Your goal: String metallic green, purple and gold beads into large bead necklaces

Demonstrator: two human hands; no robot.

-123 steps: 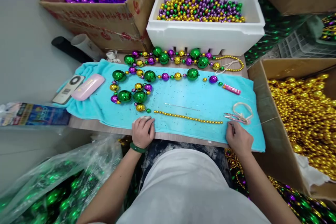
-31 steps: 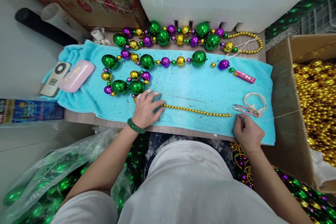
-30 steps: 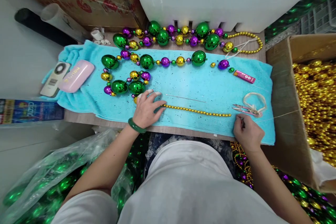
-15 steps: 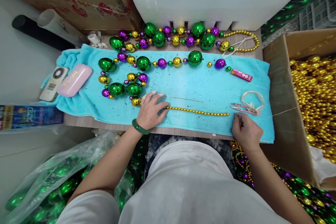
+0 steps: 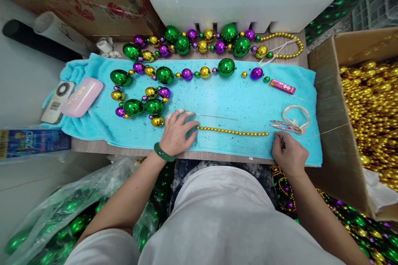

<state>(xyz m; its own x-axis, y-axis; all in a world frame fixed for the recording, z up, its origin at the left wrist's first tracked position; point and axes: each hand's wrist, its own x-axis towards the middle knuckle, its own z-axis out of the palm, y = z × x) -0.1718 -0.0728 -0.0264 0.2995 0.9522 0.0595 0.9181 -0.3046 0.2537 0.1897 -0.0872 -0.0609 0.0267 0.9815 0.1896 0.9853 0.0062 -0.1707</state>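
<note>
My left hand [image 5: 178,133], with a green bangle [image 5: 164,152] at the wrist, lies on the blue towel [image 5: 214,95], fingers spread. A straight row of small gold beads [image 5: 233,131] runs from beside its thumb and forefinger toward my right hand [image 5: 290,154]. That hand is closed, and a small dark thing shows between its fingers; its kind is unclear. A thin needle-like wire [image 5: 216,116] points away from the left fingertips. Left of that hand curls a strand of large green, purple and gold beads [image 5: 133,107]. A pink-handled tool [image 5: 287,126] and a white cord loop [image 5: 295,115] lie beyond my right hand.
A finished-looking bead necklace [image 5: 241,46] lies before a white foam box [image 5: 245,2]. Loose beads and a small pink packet [image 5: 282,87] sit on the towel. At left are a pink case [image 5: 82,97] and a pale device [image 5: 57,102]. A carton [image 5: 337,132] of gold beads stands right.
The whole view has shifted slightly left. Both hands keep nearly the same pose, while the gold row's near-left end now shows clearer of my left fingers.
</note>
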